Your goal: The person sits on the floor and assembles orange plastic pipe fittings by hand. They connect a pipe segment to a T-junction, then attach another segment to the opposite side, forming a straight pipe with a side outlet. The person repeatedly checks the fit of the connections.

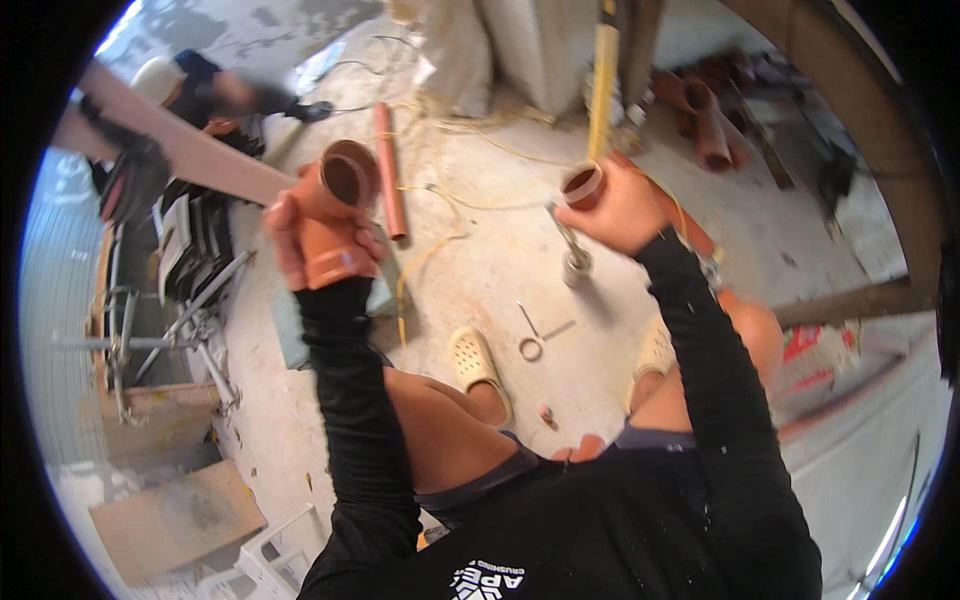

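My left hand [287, 245] is wrapped round a branched orange-brown pipe fitting [330, 235], held up with its wide socket facing the far side. In my right hand [632, 208] is an orange-brown pipe [582, 186], its open end pointing left. The pipe's other end runs behind the hand toward the right. The two orange pieces are well apart. Just below my right hand stands a metal tool with a rounded body [576, 267] and a thin neck; whether the hand touches it I cannot tell.
A long orange pipe [390, 175] lies on the floor ahead, near a yellow cord [440, 200]. A metal ring [530, 349] and small bars lie between my feet. More pipes [710, 130] are at the far right. Another person [205, 90] is at the far left, beyond a pale beam [190, 150].
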The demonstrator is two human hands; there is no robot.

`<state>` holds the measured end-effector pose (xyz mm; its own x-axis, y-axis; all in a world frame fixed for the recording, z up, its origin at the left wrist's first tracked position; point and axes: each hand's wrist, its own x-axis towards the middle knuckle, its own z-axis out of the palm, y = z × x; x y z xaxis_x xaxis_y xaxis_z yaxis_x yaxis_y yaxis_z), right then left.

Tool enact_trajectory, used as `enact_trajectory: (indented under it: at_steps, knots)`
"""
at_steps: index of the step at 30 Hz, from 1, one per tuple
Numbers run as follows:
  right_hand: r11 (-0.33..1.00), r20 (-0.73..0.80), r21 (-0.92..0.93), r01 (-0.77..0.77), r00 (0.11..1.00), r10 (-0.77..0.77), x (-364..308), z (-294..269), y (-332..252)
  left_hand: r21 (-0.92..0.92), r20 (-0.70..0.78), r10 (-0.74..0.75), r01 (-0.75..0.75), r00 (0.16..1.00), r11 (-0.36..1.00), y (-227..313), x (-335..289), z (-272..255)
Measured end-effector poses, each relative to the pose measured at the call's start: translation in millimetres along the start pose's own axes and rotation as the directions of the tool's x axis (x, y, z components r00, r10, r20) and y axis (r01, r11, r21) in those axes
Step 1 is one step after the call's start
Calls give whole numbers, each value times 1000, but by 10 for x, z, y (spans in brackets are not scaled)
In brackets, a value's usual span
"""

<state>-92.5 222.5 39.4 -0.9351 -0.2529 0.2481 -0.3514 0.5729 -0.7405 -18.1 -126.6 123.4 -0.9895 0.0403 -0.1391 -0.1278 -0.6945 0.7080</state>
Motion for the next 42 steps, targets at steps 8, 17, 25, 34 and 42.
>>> enact_trajectory:
  at_steps: [8,17,25,34,42]
  knots:
    - [859,5,267,438,890,-455,-322,-276,-1242,-313,469,-113,284,876,906,-402,-28,243]
    - [699,61,-192,689,719,-692,-360,-365,-1318,-165,296,-200,257,934,952,-492,-143,461]
    - [794,123,7,608,787,-604,-341,-362,-1195,-112,280,-6,39,960,993,-623,-100,471]
    - [704,451,710,24,752,-481,-509,-396,-1373,314,188,204,-256,961,914,-487,-91,524]
    - [-484,388,621,-617,778,-493,-513,-376,-1336,367,240,168,-250,956,896,-514,-152,584]
